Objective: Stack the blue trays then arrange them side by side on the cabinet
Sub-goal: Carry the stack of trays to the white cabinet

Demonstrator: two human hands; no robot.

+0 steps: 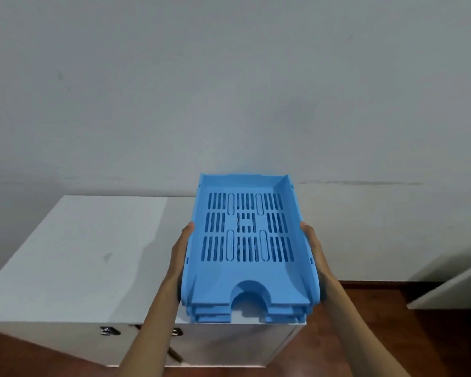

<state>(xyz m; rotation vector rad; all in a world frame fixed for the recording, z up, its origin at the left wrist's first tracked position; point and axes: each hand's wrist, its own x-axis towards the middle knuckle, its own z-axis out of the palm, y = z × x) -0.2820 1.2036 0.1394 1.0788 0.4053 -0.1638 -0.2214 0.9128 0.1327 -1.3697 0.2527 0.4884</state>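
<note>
We grip the stack of 3 blue trays [246,240] with left hand [180,251] and right hand [314,248] on its side walls, keeping it level over the cabinet [79,254].

Both hands [178,257] grip stacked blue trays [246,240] — on cabinet [79,254].

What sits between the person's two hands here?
The stack of blue trays, held at its sides by the left hand and right hand, in the head view.

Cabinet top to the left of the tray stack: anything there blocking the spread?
Nothing visible. The cabinet top is bare left of the stacked blue trays, which the left hand and right hand grip by the sides.
</note>
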